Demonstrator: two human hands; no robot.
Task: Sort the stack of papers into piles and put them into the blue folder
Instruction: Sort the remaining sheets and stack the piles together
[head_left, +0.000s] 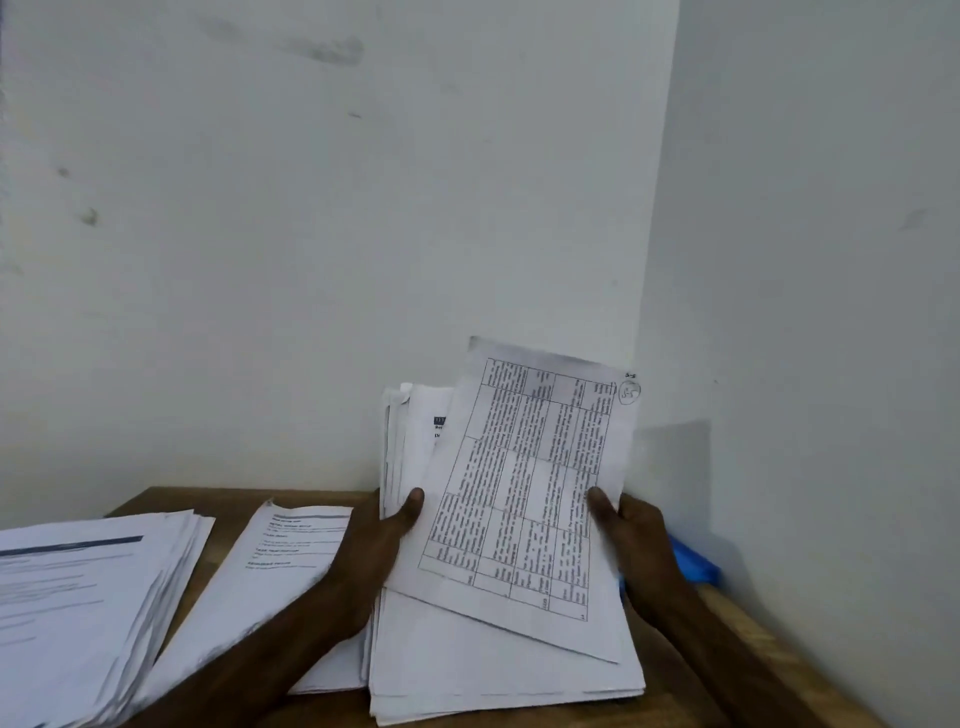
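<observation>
Piles (88, 597) left, blue folder (693, 564) behind right hand (636, 545)

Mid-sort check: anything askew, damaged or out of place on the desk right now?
The table-printed sheet, held by the left hand and right hand, sits skewed across the held stack. The blue folder is wedged in the wall corner, mostly hidden behind the right hand. No visible tears or spills.
</observation>
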